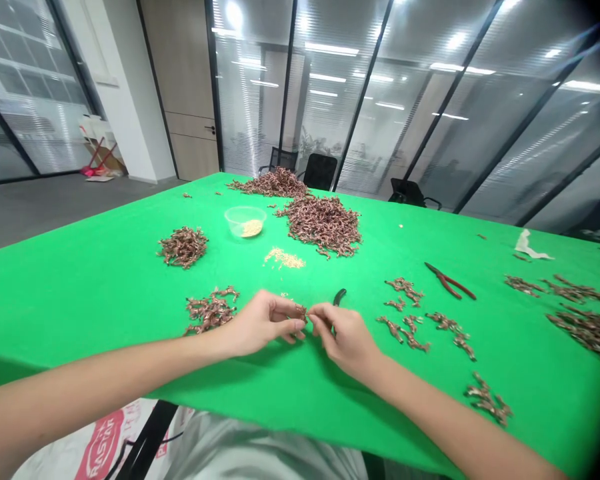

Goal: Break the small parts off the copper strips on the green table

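Note:
My left hand [270, 323] is closed, pinching a small brown toy figure [303, 312] between thumb and fingers above the green cloth. Against the figure's right end, the thumb and forefinger of my right hand [347, 337] are pressed together; whatever they pinch is too small to make out. A black curved handle [339, 297] shows just behind my right hand, and I cannot tell whether that hand touches it. Beside my left wrist lies a small heap of similar brown figures [210, 311]. Pale yellow bits [285, 258] are scattered beyond my hands.
A clear bowl [233, 223] holds more yellow bits. Large piles of brown figures [325, 227] lie farther back, with a smaller pile [183, 247] at left. Loose figures [405, 333] and red-handled pliers [450, 281] lie at right, near white tissue [530, 245].

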Motion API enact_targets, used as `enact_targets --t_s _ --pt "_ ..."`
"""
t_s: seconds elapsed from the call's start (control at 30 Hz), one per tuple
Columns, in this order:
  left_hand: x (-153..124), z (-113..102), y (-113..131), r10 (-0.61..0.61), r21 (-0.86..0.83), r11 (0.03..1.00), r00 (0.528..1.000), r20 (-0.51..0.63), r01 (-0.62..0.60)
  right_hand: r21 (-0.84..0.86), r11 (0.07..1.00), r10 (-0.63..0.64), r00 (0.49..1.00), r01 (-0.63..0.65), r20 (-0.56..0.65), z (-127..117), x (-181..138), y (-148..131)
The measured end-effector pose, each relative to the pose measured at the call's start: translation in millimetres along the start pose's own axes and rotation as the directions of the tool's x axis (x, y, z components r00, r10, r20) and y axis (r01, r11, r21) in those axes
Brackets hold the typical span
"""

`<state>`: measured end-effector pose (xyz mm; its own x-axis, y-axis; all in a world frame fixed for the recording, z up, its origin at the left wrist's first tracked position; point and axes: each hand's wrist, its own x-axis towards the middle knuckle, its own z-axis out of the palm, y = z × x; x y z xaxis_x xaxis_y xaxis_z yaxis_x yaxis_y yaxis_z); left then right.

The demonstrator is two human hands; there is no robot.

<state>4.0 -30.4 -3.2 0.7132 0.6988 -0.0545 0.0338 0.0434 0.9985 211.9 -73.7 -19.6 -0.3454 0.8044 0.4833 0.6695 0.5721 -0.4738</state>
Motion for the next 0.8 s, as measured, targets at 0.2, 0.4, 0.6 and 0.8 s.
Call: enact_targets --t_s 0.2,0.4,0.6,0.8 --pt "1.0 0.7 -0.3 -0.014 0.000 1.000 0.999 -0.035 0.014 -0.056 0.998 -0.030 1.000 0.030 -0.002 0.1 -0.7 -0.5" --pt "1.6 0.8 -1.3 -0.021 -0.011 1.000 0.999 -0.048 0.021 -0.065 0.997 -0.030 1.000 0.029 -0.003 -0.2 -0.3 -2.7" --pt "2.1 -0.4 -2.9 -0.012 0.004 1.000 0.999 -0.034 0.012 -0.048 0.999 -0.016 1.000 0.016 0.006 0.2 -1.9 -0.8" --pt "0.8 0.3 -2.1 -0.025 -0.007 1.000 0.999 -0.024 0.025 -0.026 1.000 -0.006 1.000 0.006 0.010 0.1 -1.4 -1.5"
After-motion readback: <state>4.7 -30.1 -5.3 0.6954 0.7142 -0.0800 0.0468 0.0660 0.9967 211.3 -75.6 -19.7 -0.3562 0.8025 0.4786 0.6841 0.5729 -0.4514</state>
